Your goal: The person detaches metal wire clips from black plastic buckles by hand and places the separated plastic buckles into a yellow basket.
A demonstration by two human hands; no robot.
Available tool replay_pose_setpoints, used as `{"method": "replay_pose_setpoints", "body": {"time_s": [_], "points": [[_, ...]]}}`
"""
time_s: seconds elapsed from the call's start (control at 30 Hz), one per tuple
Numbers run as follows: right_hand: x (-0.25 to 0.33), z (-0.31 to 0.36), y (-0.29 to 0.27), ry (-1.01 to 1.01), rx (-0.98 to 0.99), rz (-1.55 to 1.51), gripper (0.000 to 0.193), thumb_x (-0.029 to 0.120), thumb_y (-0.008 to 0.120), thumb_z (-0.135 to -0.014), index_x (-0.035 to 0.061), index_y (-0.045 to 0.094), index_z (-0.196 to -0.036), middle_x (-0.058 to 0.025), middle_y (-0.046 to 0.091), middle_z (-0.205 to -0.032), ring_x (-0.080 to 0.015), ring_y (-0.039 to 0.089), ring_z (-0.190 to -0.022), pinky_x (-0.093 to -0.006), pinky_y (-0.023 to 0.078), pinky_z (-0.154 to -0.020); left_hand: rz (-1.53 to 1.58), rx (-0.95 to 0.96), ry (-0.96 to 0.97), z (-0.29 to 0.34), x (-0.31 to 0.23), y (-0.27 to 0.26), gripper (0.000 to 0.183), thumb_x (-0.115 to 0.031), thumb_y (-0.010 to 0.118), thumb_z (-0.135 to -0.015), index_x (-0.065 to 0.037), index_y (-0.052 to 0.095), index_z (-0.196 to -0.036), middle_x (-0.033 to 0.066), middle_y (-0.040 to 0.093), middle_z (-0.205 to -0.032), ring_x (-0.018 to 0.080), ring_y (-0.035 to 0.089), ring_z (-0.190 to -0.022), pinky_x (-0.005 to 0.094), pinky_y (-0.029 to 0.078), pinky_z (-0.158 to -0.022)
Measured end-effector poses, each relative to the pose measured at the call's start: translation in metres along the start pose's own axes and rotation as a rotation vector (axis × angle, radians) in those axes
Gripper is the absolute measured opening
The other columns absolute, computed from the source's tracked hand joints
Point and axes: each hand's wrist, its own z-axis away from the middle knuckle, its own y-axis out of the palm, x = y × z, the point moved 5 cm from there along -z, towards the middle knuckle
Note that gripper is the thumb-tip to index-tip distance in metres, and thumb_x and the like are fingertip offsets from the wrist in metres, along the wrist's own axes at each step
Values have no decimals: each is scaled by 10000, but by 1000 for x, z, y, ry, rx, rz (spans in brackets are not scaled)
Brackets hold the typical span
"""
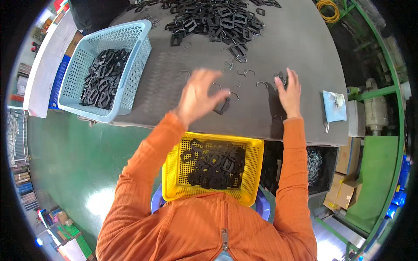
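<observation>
My left hand (198, 96) hovers over the grey table, open and smeared by motion, its thumb stretched to the right. Just under that thumb is a black plastic buckle (222, 106). My right hand (289, 96) is further right, a small black piece with a metal hook (281, 78) pinched between thumb and fingers. Several loose bent wire hooks lie between the hands, among them one hook (261, 84) near my right hand and another (235, 95) beside my left thumb. At the far side spreads a heap of black buckles (217, 19), some with metal hooks.
A light blue basket (138, 65) with black pieces stands at the table's left. In front of my body, below the table edge, a yellow basket (173, 174) holds more. A blue-and-white packet (334, 106) lies at the right edge. Under it sits a black crate (324, 185) of metal parts.
</observation>
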Motion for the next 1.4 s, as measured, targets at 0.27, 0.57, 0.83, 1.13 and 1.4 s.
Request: {"method": "replay_pose_setpoints", "body": {"time_s": [0.27,0.57,0.83,1.13,1.4], "points": [[109,7,49,-439,164,-21,521,409,482,-903,142,403,-1344,-50,387,-1407,-243,299,-1334,-523,202,-1076,-364,-171,234,44,-15,15,222,-102,643,-784,-4,601,-979,116,608,-932,252,577,-837,342,485,-715],[150,-20,79,-468,-42,-98,397,357,511,-897,126,521,-1220,-39,515,-1280,-220,388,-1277,-500,182,-1094,158,-549,-185,76,43,-50,97,-61,531,-863,17,566,-815,124,598,-716,195,582,-600,272,452,-573],[221,-22,94,-649,180,-383,444,402,484,-904,115,497,-1243,-55,471,-1327,-249,377,-1281,-520,198,-1083,613,-708,-452,109,105,-73,243,-153,463,-935,15,542,-779,12,566,-666,60,544,-640,217,431,-559],[241,9,78,-677,466,-26,458,412,418,-927,124,489,-1275,-33,415,-1389,-241,337,-1315,-580,126,-1080,791,-708,-407,115,113,-75,251,-178,439,-937,-32,538,-758,-7,524,-700,65,476,-646,223,406,-593],[272,53,81,-606,130,-112,443,353,474,-882,108,525,-1248,-67,401,-1387,-272,238,-1352,-635,57,-1057,877,-749,-298,111,117,-72,219,-174,452,-936,-52,547,-781,14,525,-713,94,474,-641,256,408,-591]]}}
